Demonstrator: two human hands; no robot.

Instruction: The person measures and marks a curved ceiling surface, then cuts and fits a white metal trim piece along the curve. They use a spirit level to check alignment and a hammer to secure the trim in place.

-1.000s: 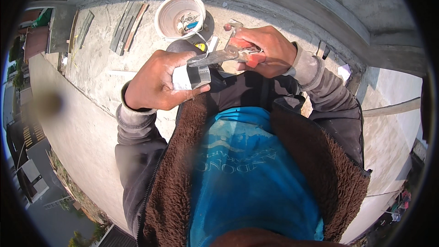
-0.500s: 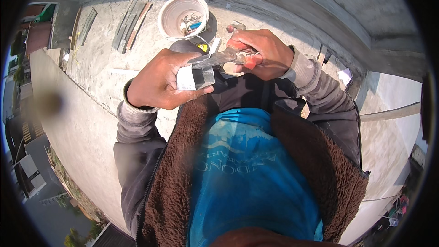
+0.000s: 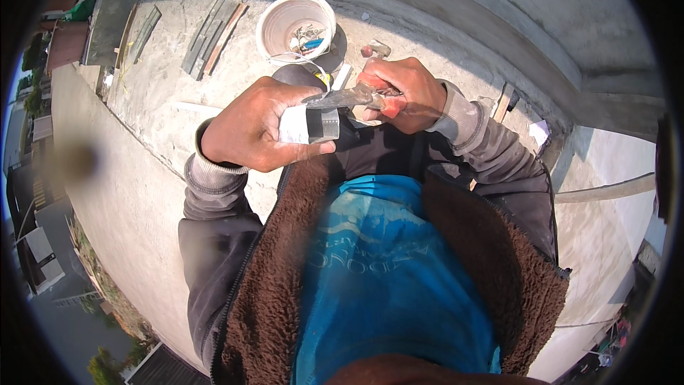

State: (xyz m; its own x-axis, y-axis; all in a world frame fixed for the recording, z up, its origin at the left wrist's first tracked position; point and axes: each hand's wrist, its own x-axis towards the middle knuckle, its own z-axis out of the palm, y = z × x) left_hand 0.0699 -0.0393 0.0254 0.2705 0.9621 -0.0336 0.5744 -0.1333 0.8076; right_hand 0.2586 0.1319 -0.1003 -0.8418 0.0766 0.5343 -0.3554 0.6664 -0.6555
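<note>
My left hand (image 3: 249,127) is closed on a short grey metal channel piece (image 3: 325,125) with a white patch (image 3: 293,125) on its side, the thumb along the near edge. Closed round the red handles of a pair of metal snips (image 3: 348,97), my right hand (image 3: 415,94) is at the right of the piece. The snips' dark jaws point left and lie against the far edge of the channel. Whether the jaws are closed on the metal, I cannot tell. Both hands are in front of my body, above my dark-trousered legs.
A whitish bucket (image 3: 269,23) with scraps and a blue item stands beyond my hands. Long grey metal strips (image 3: 205,37) lie on the floor left of it. A red-and-grey object (image 3: 375,48) lies beyond my right hand. A concrete wall (image 3: 499,11) runs along the far right.
The snips' jaws sit slightly further left and flatter along the metal piece. My right hand has shifted slightly left. The view has moved a little; my left hand keeps its hold.
</note>
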